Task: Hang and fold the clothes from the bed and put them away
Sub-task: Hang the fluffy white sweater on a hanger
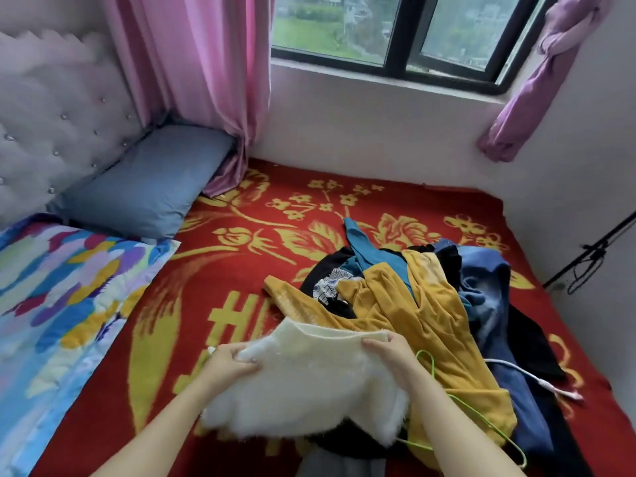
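1. Hands do the work here: left hand [231, 360] and right hand [388, 351] each pinch a top corner of the fluffy white garment [309, 387]. Fingers are curled into the fabric, so the edge stretches btwn them, prob. to square it for folding.
2. The garment is held low over the near part of the red blanket [241, 256], right in front of the person.
3. The rest of the pile, incl. yellow top [389, 297] and jeans [488, 287], lies heaped on the right, not yet sorted.
4. Green hanger [481, 420] lies on the yellow top by the right wrist, handy for hanging.
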A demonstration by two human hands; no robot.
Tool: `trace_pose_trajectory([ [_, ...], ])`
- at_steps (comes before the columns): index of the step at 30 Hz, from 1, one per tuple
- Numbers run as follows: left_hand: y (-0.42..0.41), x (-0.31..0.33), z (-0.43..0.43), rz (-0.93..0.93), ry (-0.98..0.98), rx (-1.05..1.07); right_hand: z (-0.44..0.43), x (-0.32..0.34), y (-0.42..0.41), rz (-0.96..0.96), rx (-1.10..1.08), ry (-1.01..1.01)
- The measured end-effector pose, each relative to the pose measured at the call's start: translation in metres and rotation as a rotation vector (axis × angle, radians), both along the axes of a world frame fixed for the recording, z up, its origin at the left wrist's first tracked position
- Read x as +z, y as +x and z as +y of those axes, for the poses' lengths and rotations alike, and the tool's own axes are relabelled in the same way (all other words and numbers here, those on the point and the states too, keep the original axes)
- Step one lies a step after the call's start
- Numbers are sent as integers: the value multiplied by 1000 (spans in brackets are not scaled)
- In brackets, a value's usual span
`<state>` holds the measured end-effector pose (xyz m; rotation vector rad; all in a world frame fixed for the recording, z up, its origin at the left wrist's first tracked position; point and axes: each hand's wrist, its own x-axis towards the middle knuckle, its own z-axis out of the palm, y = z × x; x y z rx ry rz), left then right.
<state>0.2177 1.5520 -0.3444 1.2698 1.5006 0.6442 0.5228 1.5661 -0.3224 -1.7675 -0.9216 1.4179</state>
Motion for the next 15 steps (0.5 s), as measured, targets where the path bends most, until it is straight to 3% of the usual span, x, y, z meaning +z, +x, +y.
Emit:
trace_pose_trajectory([
  [9, 54, -43, -10, 64, -39, -50, -60, -87, 60, -179, -128, -167],
  [15, 89, -44, -5, 126, -112, -76, -71, -126, 105, 0, -44, -403],
])
